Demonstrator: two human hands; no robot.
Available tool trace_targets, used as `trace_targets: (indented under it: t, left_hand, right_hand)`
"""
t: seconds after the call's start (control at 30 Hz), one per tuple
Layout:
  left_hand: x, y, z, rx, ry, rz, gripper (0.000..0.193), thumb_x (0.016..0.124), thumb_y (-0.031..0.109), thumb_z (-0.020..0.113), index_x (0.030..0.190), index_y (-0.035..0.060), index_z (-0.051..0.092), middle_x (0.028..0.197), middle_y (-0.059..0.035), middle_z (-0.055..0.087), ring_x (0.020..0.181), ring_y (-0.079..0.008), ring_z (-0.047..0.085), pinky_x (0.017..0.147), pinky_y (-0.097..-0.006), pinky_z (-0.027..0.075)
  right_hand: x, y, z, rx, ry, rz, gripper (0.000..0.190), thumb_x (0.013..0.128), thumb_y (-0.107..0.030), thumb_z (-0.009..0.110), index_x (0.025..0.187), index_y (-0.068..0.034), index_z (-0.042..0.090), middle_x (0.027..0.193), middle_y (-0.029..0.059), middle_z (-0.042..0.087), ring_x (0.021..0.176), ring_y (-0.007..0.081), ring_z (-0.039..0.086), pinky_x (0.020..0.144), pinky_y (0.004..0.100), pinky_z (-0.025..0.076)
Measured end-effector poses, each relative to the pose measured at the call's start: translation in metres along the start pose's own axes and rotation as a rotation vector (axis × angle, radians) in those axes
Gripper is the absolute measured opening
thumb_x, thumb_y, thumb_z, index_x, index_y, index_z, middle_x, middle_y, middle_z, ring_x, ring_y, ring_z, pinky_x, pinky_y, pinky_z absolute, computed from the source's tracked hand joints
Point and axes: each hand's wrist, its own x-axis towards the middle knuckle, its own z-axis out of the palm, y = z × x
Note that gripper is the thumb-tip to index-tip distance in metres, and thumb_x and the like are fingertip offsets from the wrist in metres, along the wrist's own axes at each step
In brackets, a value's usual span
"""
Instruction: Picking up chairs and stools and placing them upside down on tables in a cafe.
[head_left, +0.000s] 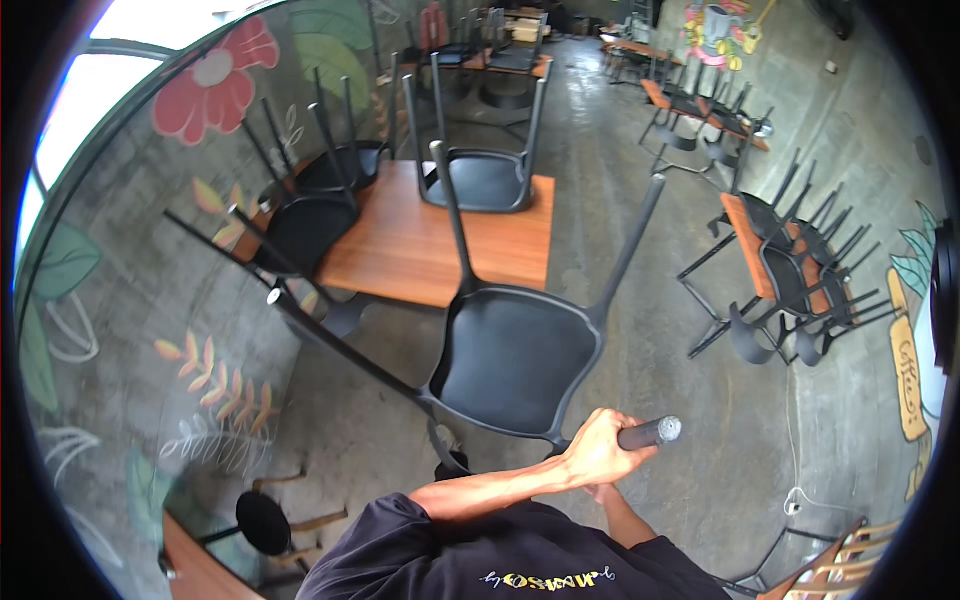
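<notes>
A black chair (517, 360) is upside down in front of me, its legs pointing up and the underside of its seat facing me. My left hand (600, 450) reaches across my body and grips the chair leg (649, 435) nearest me, just below its pale, worn tip. Just behind that wrist is my right hand (598, 491), mostly hidden; its grip cannot be made out. Past the chair stands a wooden-topped table (420, 255). Upturned on it are another black chair (480, 180) at the far side and two more black chairs (311, 229) along the left.
Tables with upturned chairs (787, 262) line the right wall; another chair-laden table (517, 64) stands farther back. A painted concrete wall (135, 300) bounds the left. A round black stool (262, 523) is at lower left. A white cable (793, 495) lies on the concrete floor (660, 360).
</notes>
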Motion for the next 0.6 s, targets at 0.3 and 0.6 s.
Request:
trace_targets:
  t: [0.3,0.6]
  left_hand:
    - [-0.089,0.006,-0.008,-0.294,0.139,0.081,0.035,0.078,0.018,0.066,0.051,0.0015,0.050,0.046,-0.0011,0.046,0.041,-0.0088,0.043,0.039,-0.0268,0.032]
    - [-0.187,-0.071,-0.087,-0.962,0.714,-0.070,0.025,0.079,0.024,0.051,0.062,0.0125,0.037,0.054,0.0000,0.035,0.056,-0.0140,0.039,0.068,-0.0312,0.038]
  right_hand:
    - [0.000,0.012,-0.099,-0.185,0.251,0.311,0.085,0.073,-0.071,0.054,0.133,-0.012,0.040,0.142,0.0071,0.034,0.130,0.0245,0.031,0.108,0.0432,0.017]
    - [-0.069,0.005,-0.145,0.029,-0.192,0.102,0.031,0.076,-0.028,0.074,0.098,-0.009,0.064,0.085,-0.0026,0.060,0.079,0.0137,0.055,0.077,0.0333,0.044]
